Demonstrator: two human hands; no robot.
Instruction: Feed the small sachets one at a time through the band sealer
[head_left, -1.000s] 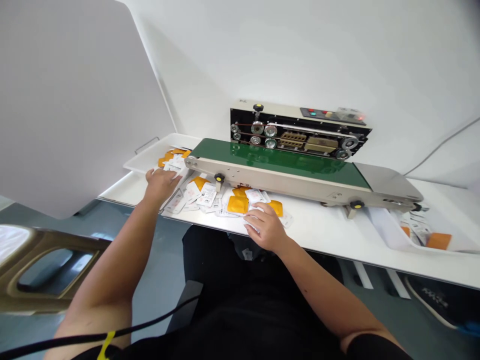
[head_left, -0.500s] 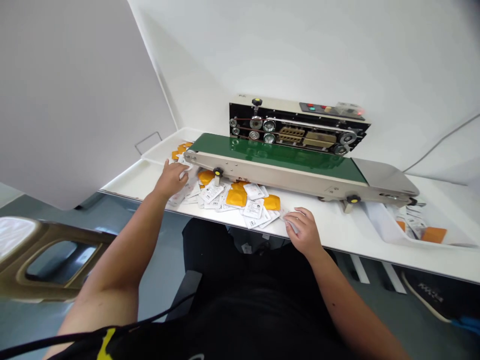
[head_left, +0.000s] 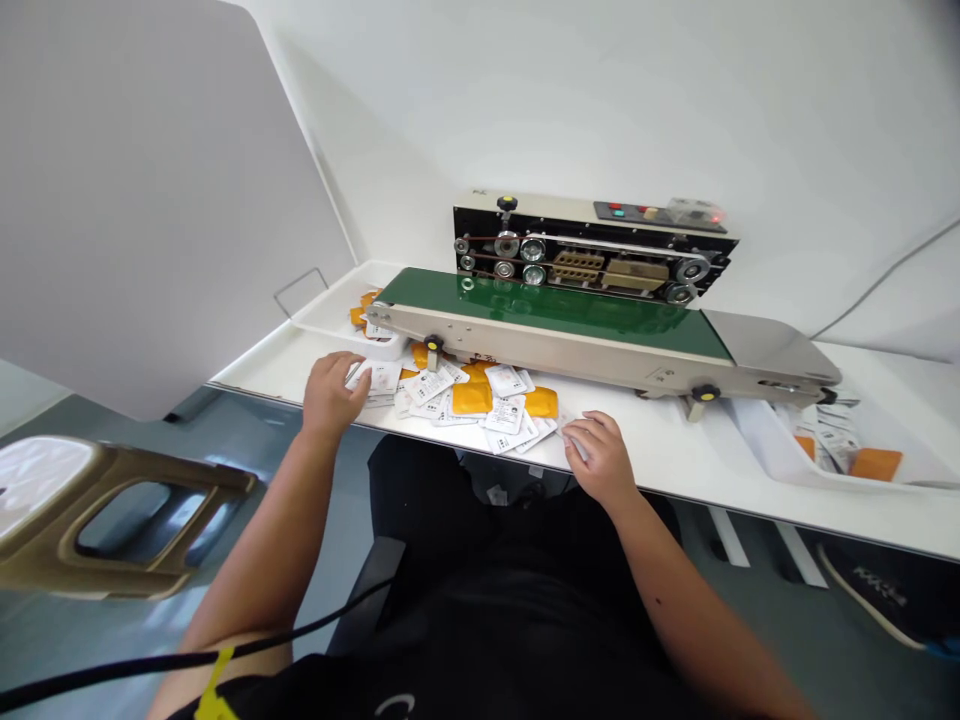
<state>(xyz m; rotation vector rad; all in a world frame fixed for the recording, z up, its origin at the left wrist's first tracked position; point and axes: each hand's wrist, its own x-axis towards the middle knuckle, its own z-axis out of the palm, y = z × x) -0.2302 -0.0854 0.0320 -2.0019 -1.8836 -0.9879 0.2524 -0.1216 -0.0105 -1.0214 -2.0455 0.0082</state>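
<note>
My left hand [head_left: 335, 392] is at the left end of a loose pile on the table, thumb apart from the fingers, beside white printed sachets [head_left: 382, 377]. It seems to touch their edge. My right hand [head_left: 600, 458] rests at the pile's right end with loosely bent, parted fingers. Close to its fingertips lies a pale packet, partly covered by them. Between my hands are more white sachets [head_left: 505, 415] with dark print, mixed with orange packets [head_left: 471, 399]. Nothing is lifted in either hand.
Behind the pile stands a band sealer [head_left: 596, 255] with a green conveyor belt [head_left: 540, 303]. White trays holding orange and white packets stand at its left end [head_left: 386, 347] and right end [head_left: 772, 455]. A brown stool [head_left: 142, 490] is at lower left.
My left hand has drawn back from the left tray's front edge, toward me and slightly left, to the sachets. My right hand stays nearly in place. The view has shifted slightly.
</note>
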